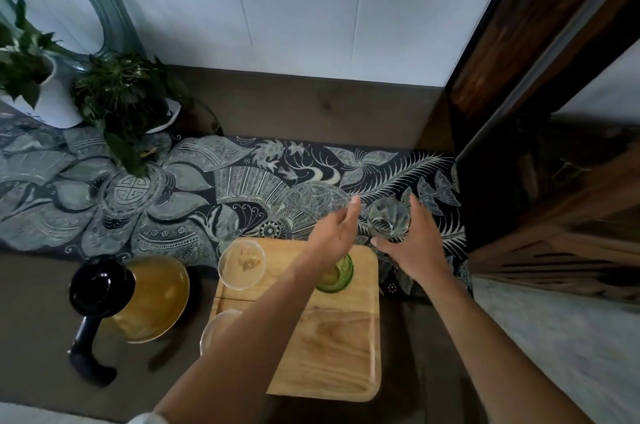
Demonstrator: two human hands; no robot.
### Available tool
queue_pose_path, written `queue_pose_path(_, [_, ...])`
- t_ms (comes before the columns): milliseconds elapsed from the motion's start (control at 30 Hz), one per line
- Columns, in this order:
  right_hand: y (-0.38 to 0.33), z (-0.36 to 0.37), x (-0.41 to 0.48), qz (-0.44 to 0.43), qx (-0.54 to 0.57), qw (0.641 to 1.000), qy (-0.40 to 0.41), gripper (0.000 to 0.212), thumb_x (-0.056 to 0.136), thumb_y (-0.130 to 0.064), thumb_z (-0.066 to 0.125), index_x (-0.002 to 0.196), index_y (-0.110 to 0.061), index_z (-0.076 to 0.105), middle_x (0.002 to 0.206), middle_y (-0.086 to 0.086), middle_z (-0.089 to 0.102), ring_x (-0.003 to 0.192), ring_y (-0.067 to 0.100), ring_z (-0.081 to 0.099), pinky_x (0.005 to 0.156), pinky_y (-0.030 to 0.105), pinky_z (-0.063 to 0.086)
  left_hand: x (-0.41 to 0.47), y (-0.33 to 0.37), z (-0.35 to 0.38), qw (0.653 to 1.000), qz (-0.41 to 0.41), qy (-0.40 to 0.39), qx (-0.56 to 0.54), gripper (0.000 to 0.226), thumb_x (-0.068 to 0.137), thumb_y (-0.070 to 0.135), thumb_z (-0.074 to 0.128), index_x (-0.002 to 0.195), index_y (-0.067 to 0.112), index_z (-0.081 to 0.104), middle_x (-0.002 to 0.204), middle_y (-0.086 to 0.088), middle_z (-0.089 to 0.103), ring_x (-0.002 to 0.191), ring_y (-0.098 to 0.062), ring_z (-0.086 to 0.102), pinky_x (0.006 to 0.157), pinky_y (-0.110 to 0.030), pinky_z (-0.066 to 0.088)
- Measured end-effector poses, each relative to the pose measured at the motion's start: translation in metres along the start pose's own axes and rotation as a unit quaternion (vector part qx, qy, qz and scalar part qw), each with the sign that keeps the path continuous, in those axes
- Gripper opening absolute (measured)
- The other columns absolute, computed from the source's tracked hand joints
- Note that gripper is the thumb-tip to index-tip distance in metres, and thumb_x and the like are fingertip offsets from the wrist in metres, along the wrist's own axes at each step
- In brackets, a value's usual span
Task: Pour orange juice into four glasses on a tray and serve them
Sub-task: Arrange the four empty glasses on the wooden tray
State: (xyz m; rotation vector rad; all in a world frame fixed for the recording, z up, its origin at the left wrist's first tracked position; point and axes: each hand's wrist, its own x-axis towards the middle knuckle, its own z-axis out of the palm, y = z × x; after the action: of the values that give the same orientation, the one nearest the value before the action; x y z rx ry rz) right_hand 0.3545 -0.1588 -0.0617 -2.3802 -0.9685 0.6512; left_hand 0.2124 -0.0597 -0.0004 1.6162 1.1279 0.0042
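A wooden tray (332, 347) lies on the table in front of me. On it stand a clear glass (242, 262) at the far left corner, a second clear glass (216, 330) at the left edge, partly behind my left arm, and a green glass (337, 273) under my left wrist. My right hand (412, 247) is shut on another clear glass (388, 217), held just beyond the tray's far right corner. Beside that glass, my left hand (337, 229) is open with fingers stretched. A jug of orange juice (138, 295) with a dark lid and handle stands left of the tray.
A dark patterned cloth (173, 195) covers the back of the table. Two potted plants (114, 98) stand at the far left against the white wall. A dark wooden cabinet (554, 181) rises close on the right.
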Motion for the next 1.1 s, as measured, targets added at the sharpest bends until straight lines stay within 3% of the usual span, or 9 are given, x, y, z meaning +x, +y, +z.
queue_pose_path(100, [0.006,0.005,0.008,0.013,0.001,1.0,0.003,0.128,0.07,-0.047,0.09,0.162,-0.019,0.007,0.165,0.007,0.024,0.151,0.027,0.023,0.119,0.046,0.024,0.009,0.012,0.008,0.997,-0.009,-0.01,0.07,0.082,0.101,0.067,0.013,0.139,0.006,0.053,0.135,-0.016,0.062,0.123,-0.025,0.054,0.12,-0.054,0.024])
queue_pose_path(233, [0.013,0.017,0.018,0.037,-0.002,0.999,-0.007,0.127,0.066,-0.05,0.091,0.161,-0.016,0.014,0.16,0.006,0.036,0.147,0.029,0.033,0.117,0.05,0.028,0.021,0.015,0.018,0.994,-0.029,-0.034,0.102,0.083,0.1,0.069,0.011,0.149,0.01,0.045,0.148,-0.014,0.053,0.143,-0.031,0.039,0.121,-0.062,0.012])
queue_pose_path(333, [0.018,0.023,0.024,0.017,0.0,1.0,0.015,0.091,0.064,-0.05,0.09,0.138,-0.022,0.044,0.127,-0.003,0.059,0.12,0.023,0.058,0.102,0.048,0.046,0.027,0.015,0.023,0.996,-0.033,-0.044,0.076,0.087,0.098,0.073,0.011,0.148,0.01,0.044,0.147,-0.014,0.053,0.142,-0.031,0.041,0.12,-0.062,0.016])
queue_pose_path(467, [0.019,0.021,0.029,0.006,0.021,0.999,0.032,0.07,0.062,-0.046,0.093,0.116,-0.023,0.055,0.104,-0.011,0.062,0.095,0.013,0.061,0.086,0.036,0.051,0.031,0.019,0.023,0.997,-0.051,-0.046,0.045,0.088,0.096,0.077,0.015,0.151,0.013,0.042,0.15,-0.016,0.05,0.142,-0.033,0.042,0.12,-0.059,0.022])
queue_pose_path(667, [0.016,0.022,0.022,-0.004,0.036,0.998,0.049,0.069,0.057,-0.051,0.093,0.11,-0.025,0.058,0.097,-0.014,0.063,0.089,0.011,0.062,0.082,0.035,0.054,0.022,0.02,0.019,0.997,-0.037,-0.051,0.036,0.088,0.096,0.076,0.016,0.145,0.011,0.05,0.14,-0.018,0.058,0.132,-0.034,0.052,0.112,-0.048,0.04])
queue_pose_path(767, [0.003,0.01,0.02,-0.022,0.042,0.996,0.082,0.073,0.057,-0.052,0.094,0.115,-0.025,0.059,0.101,-0.013,0.062,0.093,0.01,0.061,0.082,0.03,0.052,0.012,0.027,0.011,0.999,-0.017,-0.032,0.01,0.077,0.101,0.067,0.02,0.148,0.012,0.047,0.145,-0.016,0.055,0.134,-0.031,0.051,0.106,-0.038,0.04])
queue_pose_path(900, [-0.021,-0.011,0.005,-0.059,0.072,0.988,0.126,0.077,0.056,-0.047,0.095,0.119,-0.022,0.058,0.107,-0.009,0.063,0.099,0.013,0.06,0.084,0.034,0.051,-0.011,0.029,0.0,0.999,0.009,0.002,-0.037,0.075,0.098,0.072,0.023,0.149,0.023,0.047,0.149,-0.007,0.053,0.137,-0.026,0.049,0.112,-0.043,0.037])
queue_pose_path(1000, [-0.038,-0.021,-0.014,-0.082,0.102,0.98,0.147,0.078,0.057,-0.049,0.095,0.12,-0.025,0.058,0.109,-0.014,0.061,0.103,0.01,0.058,0.085,0.032,0.048,-0.032,0.025,-0.009,0.997,0.043,0.036,-0.05,0.066,0.101,0.067,0.025,0.144,0.027,0.054,0.138,0.001,0.062,0.125,-0.016,0.056,0.098,-0.029,0.04])
queue_pose_path(1100, [-0.055,-0.027,-0.037,-0.105,0.126,0.973,0.163,0.075,0.06,-0.051,0.093,0.121,-0.027,0.057,0.111,-0.015,0.06,0.103,0.005,0.056,0.083,0.025,0.045,-0.058,0.02,-0.017,0.992,0.074,0.067,-0.083,0.058,0.101,0.067,0.028,0.136,0.035,0.06,0.113,0.017,0.062,0.112,-0.006,0.058,0.091,-0.026,0.044])
